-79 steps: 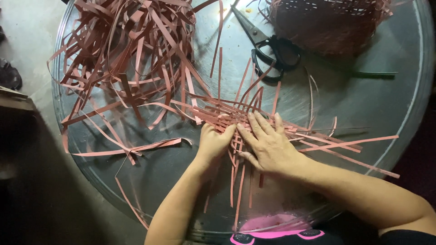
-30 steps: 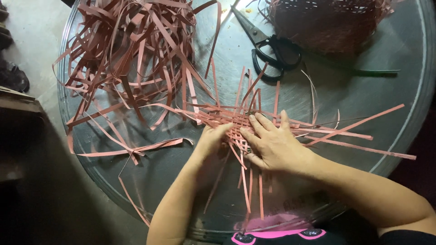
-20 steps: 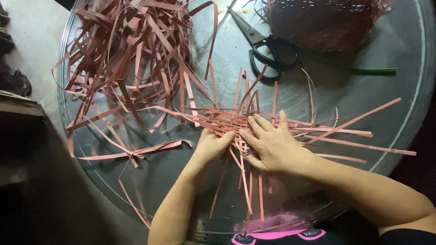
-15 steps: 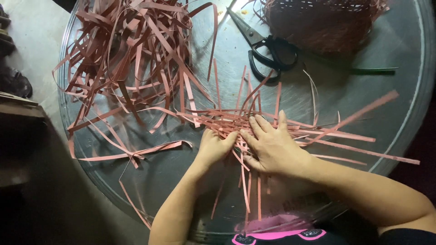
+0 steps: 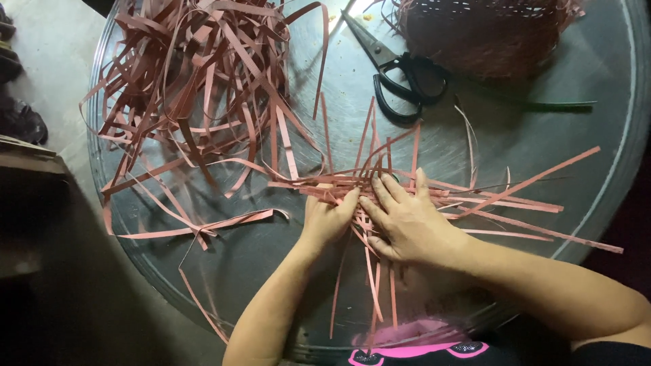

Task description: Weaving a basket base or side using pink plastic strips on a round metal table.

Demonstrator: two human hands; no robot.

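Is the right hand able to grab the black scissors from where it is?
Probably yes. The right hand rests flat on the woven strips, and only loose strips lie between it and the scissors.

Both forearms are bare from elbow to wrist, with no sleeves showing along them. The left hand [image 5: 325, 220] and the right hand [image 5: 407, 224] carry no gloves, and no rings, watch or bracelet can be seen. At the bottom edge a dark garment shows, black with a bright pink printed patch. A dark sleeve edge sits at the right upper arm.
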